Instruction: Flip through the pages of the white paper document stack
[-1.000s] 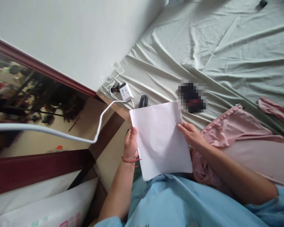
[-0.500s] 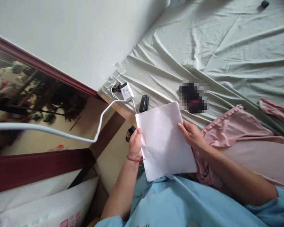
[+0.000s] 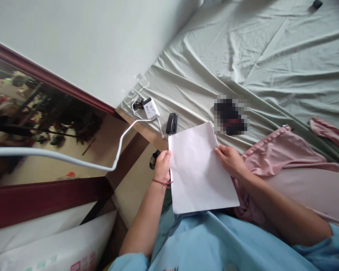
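While the left hand [image 3: 162, 165] and right hand [image 3: 231, 160] pinch opposite edges of the paper [image 3: 200, 173] near the blue shirt [image 3: 203, 241], the step appears to be holding it flat; the next move likely calls for even finger pressure.

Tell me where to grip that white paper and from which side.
Pinch the white paper by its two long side edges, a hand coming in from each side, thumbs on top. It is thin and broad, so one edge alone would probably let it sag. The left hand and right hand hold those edges.
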